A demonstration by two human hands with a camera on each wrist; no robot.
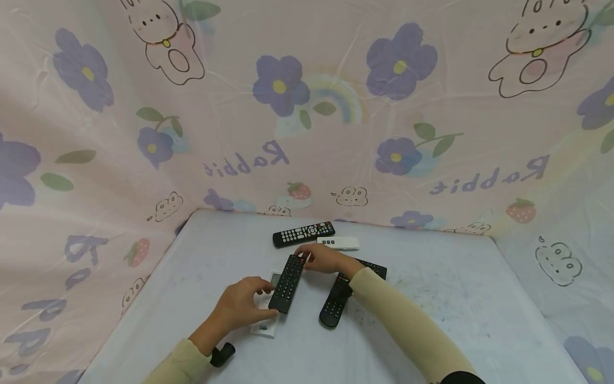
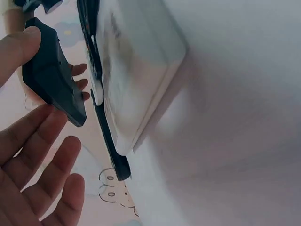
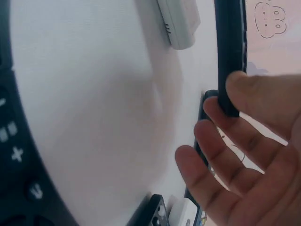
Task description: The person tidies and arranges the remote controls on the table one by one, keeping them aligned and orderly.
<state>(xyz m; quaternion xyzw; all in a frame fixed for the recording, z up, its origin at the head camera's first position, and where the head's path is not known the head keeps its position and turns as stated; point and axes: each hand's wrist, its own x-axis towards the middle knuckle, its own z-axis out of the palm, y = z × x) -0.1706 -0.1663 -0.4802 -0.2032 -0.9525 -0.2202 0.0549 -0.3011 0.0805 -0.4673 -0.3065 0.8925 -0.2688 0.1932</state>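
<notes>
A slim black remote control [image 1: 287, 284] is held above the table between both hands. My left hand [image 1: 243, 301] pinches its near end, thumb on one side and a fingertip on the other, as the left wrist view shows. The far end is pinched between thumb and index finger of my right hand [image 1: 322, 258]; in the right wrist view the other fingers of that hand are spread apart. Beneath the held remote lies a white remote control with a small grey screen [image 1: 264, 328], partly covered by it.
Near the back edge lie a black remote with many buttons [image 1: 303, 234] and a slim white remote [image 1: 338, 243]. To the right, another black remote [image 1: 332, 306] touches or crosses a further black one [image 1: 376, 268], both partly hidden by my right arm. A patterned cloth [image 1: 331, 154] surrounds the white table [image 1: 431, 277].
</notes>
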